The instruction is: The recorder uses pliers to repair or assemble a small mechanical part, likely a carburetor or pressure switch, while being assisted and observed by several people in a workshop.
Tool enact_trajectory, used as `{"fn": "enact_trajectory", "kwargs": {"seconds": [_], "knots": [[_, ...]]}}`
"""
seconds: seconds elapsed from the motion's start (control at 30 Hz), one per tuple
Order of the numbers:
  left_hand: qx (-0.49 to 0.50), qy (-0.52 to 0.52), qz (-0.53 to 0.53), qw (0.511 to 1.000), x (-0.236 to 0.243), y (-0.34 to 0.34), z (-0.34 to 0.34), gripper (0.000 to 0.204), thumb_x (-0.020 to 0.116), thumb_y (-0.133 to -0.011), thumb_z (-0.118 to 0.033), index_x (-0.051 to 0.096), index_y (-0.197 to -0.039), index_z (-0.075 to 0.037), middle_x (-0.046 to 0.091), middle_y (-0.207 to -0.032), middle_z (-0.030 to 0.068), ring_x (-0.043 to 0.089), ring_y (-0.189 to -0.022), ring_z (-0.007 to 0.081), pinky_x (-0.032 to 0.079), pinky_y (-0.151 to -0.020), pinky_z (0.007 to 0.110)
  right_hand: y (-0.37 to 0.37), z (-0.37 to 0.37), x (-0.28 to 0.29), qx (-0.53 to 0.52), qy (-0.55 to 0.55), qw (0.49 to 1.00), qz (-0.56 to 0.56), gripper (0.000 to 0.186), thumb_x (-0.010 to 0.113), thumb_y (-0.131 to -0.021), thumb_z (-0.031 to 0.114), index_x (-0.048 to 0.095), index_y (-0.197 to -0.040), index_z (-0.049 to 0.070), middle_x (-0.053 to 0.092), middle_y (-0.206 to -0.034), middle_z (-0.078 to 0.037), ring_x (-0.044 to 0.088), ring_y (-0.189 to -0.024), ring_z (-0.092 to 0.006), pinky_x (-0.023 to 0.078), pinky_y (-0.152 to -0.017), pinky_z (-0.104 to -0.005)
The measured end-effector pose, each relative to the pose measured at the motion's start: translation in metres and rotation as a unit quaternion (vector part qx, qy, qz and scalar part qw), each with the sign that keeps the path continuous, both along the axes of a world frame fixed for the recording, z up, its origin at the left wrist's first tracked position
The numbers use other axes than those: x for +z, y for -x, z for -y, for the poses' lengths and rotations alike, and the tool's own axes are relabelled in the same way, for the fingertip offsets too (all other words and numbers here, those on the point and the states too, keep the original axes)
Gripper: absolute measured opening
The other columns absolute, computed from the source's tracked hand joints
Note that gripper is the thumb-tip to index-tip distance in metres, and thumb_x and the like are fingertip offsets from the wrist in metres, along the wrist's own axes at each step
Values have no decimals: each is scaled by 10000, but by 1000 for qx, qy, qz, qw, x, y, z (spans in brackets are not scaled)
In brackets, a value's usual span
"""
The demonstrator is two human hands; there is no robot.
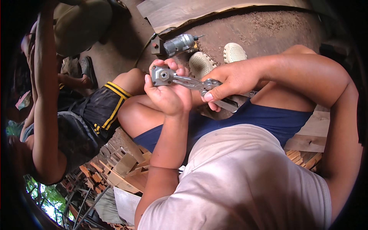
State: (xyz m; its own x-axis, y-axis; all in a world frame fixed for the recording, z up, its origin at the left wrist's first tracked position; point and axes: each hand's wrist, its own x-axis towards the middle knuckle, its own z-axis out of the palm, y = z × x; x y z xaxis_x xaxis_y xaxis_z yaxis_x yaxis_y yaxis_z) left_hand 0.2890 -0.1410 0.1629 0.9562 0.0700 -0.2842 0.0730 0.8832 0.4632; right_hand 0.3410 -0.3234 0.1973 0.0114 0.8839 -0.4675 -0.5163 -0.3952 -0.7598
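The left hand (170, 97) is turned palm up and half closed, its fingers curled behind the far side of a grey, squarish metal part with holes at its corners (156, 79) and its thumb against the near left edge. The part is held above the person's lap, its face turned up; a raised hexagonal metal nut with a dark round hole (164, 75) sits at its middle.

The right hand (234, 82) is closed around the pivot end of a pair of silver folding multi-tool pliers (188, 81), with the thumb laid across the near side. The handles spread out to the right beyond the fingers. The long jaws point left and reach the right side of the nut; whether they grip it or only lie against it cannot be told.

Beyond the hands, a grey cylindrical power tool with a thin shaft pointing right (178, 45) lies on the brown floor (214, 32), just right of a small dark metal block (156, 45). Two cream perforated clogs, one at (201, 64) and one at (234, 53), are to the right of it. A broad pale wooden board (214, 12) lies farther off. On the left sits another person in black shorts with yellow stripes (101, 109), and cut wooden pieces (124, 165) are heaped at the near left.
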Motion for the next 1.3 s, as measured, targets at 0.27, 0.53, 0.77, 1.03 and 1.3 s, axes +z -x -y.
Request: {"fn": "enact_trajectory", "kwargs": {"seconds": [0.27, 0.53, 0.77, 1.03, 1.3], "knots": [[5, -1, -16, 1000, 1, -2, 0, 397, 352, -943, -471, 480, -1028, -106, 490, -884, 98, 447, -759, 226, 386, -717, 358, 0, 1, -4, 0, 8, 1000, -7, 253, 534, -941, 336, 552, -1003, 91, 659, -881, 3, 608, -813, -89, 437, -567, -239], [11, -4, -51, 999, 2, -5, -1, 400, 342, -959, -449, 485, -1030, -83, 476, -892, 95, 444, -751, 207, 376, -711, 328, -2, 2, -4, -6, 25, 1000, -16, 251, 530, -949, 335, 551, -1006, 91, 656, -896, -1, 622, -821, -97, 461, -566, -254], [-4, -5, -38, 999, -2, -6, -4, 432, 328, -970, -477, 487, -1021, -79, 493, -884, 97, 448, -732, 209, 377, -702, 324, -2, 1, -1, -6, 40, 999, -13, 257, 531, -951, 331, 542, -1003, 79, 655, -896, -16, 631, -822, -104, 478, -582, -255], [-8, 1, -27, 1000, -4, -8, -6, 444, 322, -973, -493, 489, -1021, -85, 507, -880, 102, 448, -727, 209, 378, -695, 315, -5, 1, -6, 5, 31, 999, -23, 258, 515, -984, 291, 550, -1005, 36, 657, -916, -46, 608, -904, -126, 481, -765, -272], [8, 10, -37, 999, 3, -10, -4, 469, 325, -969, -519, 488, -992, -79, 510, -825, 112, 450, -705, 210, 391, -662, 315, -4, 4, -11, -4, 46, 998, -41, 241, 512, -987, 242, 530, -1016, 4, 651, -920, -78, 631, -871, -164, 515, -795, -303]]}}
